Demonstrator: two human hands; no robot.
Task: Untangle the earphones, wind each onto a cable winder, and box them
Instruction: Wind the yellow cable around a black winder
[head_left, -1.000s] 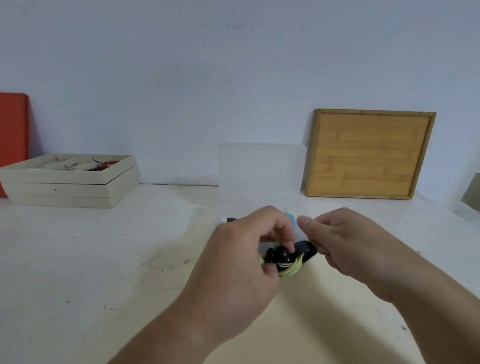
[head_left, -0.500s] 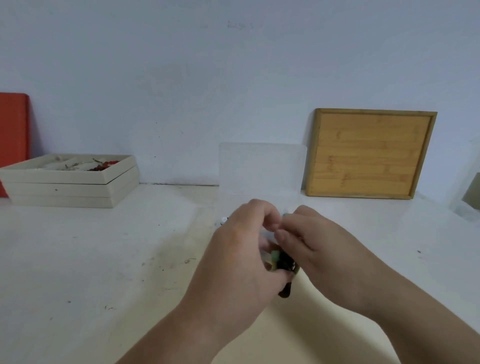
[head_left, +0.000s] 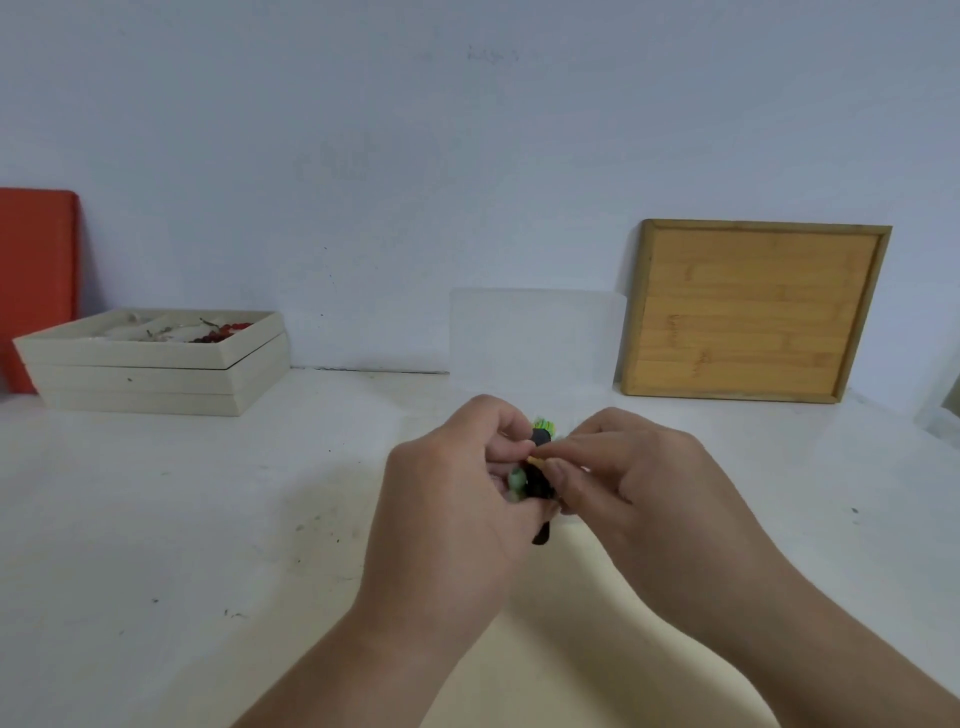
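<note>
The right hand (head_left: 649, 493) has closed in on the left hand (head_left: 457, 519) at frame centre; both pinch the black-green earphones (head_left: 536, 486), so winding seems unfinished.

The earphone bundle (head_left: 537, 486) is black, with bright green-yellow cable (head_left: 544, 426) and a pale mint piece (head_left: 516, 480). The table (head_left: 156, 519) is white, flecked with dark specks; the wall (head_left: 467, 156) is plain pale blue-grey. The board (head_left: 36, 280) is red-orange, the stacked trays (head_left: 156, 374) cream, with red beads (head_left: 223, 332) inside. The bamboo tray (head_left: 753, 312) is honey-yellow with plank-like grain. The clear box (head_left: 530, 332) looks frosted white.
</note>
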